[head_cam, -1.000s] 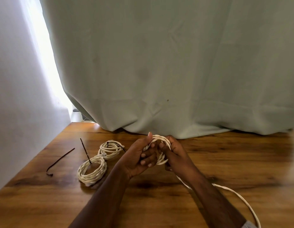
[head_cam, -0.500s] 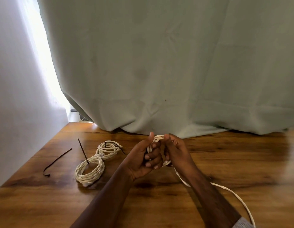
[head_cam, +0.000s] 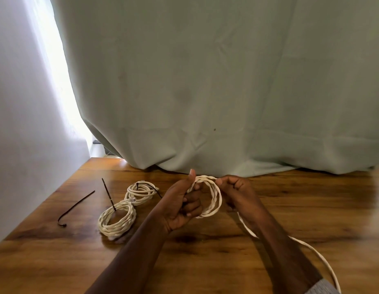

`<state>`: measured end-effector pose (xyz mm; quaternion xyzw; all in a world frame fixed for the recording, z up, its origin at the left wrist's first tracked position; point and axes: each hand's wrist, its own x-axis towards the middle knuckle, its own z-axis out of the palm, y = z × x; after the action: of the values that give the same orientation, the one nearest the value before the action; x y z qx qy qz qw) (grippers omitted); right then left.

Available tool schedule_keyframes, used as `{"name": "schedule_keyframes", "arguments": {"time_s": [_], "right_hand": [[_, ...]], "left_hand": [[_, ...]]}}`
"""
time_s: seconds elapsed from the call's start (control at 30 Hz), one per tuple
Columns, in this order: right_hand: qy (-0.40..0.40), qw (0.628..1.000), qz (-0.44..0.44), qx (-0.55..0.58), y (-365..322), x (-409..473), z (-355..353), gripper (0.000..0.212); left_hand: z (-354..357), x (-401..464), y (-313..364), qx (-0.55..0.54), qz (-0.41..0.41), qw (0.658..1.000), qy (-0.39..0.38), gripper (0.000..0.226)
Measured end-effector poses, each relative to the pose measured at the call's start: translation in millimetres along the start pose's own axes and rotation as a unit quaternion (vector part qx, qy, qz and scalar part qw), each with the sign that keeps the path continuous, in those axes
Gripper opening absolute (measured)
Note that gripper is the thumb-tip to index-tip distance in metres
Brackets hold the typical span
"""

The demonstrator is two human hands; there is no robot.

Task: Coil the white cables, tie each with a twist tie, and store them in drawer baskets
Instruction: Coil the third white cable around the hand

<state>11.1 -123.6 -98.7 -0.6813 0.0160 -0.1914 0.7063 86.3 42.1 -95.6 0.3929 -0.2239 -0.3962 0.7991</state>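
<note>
My left hand (head_cam: 180, 203) grips one side of a small coil of white cable (head_cam: 214, 198), thumb pointing up along it. My right hand (head_cam: 235, 189) pinches the same cable at the coil's upper right. The cable's loose tail (head_cam: 311, 249) runs under my right forearm and off toward the lower right. Two finished white coils lie to the left on the wooden table (head_cam: 311, 209): a near coil (head_cam: 117, 219) with a dark twist tie sticking up from it, and a far coil (head_cam: 141, 192) bound with a dark tie.
A loose dark twist tie (head_cam: 75, 206) lies at the table's left side, near a white wall (head_cam: 25, 145). A pale green curtain (head_cam: 205, 81) hangs along the back edge of the table. No drawer baskets are in view.
My hands have drawn slightly apart, opening the coil into a wider loop between them. The coils on the table have not moved.
</note>
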Motion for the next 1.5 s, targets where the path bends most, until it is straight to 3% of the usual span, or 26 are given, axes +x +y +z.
{"name": "schedule_keyframes", "arguments": {"time_s": [0.1,0.27,0.4,0.53,0.73,0.87,1.13,1.5], "right_hand": [[0.034,0.999,-0.015,-0.032,1.9,2.3,-12.2,0.012],[0.053,0.99,-0.056,-0.122,7.2,3.4,-4.2,0.015],[0.057,0.936,-0.147,-0.316,11.6,5.5,-6.6,0.017],[0.026,0.883,-0.188,-0.429,14.8,7.1,-10.9,0.022],[-0.036,0.856,-0.148,-0.495,16.2,1.0,-0.7,0.031],[-0.081,0.811,-0.087,-0.573,12.7,-2.3,6.0,0.027],[-0.13,0.739,-0.083,-0.656,15.2,-7.6,20.7,0.037],[-0.189,0.712,-0.117,-0.666,13.6,-14.0,36.9,0.037]], "left_hand": [[0.4,-3.5,1.3,0.008,-0.016,0.999,0.028,0.048],[2.9,-2.3,2.1,-0.016,-0.026,1.0,0.004,0.054],[-7.3,-1.4,6.2,-0.05,-0.049,0.996,-0.049,0.056],[-14.0,-0.1,8.2,-0.079,-0.028,0.994,-0.073,0.048],[-16.8,-0.1,12.4,-0.068,0.013,0.996,-0.051,0.047],[-17.5,0.8,15.4,-0.075,0.036,0.996,-0.029,0.048],[-20.0,7.0,18.6,-0.07,0.106,0.989,0.07,0.044],[-14.1,11.4,14.9,-0.067,0.211,0.963,0.151,0.044]]}}
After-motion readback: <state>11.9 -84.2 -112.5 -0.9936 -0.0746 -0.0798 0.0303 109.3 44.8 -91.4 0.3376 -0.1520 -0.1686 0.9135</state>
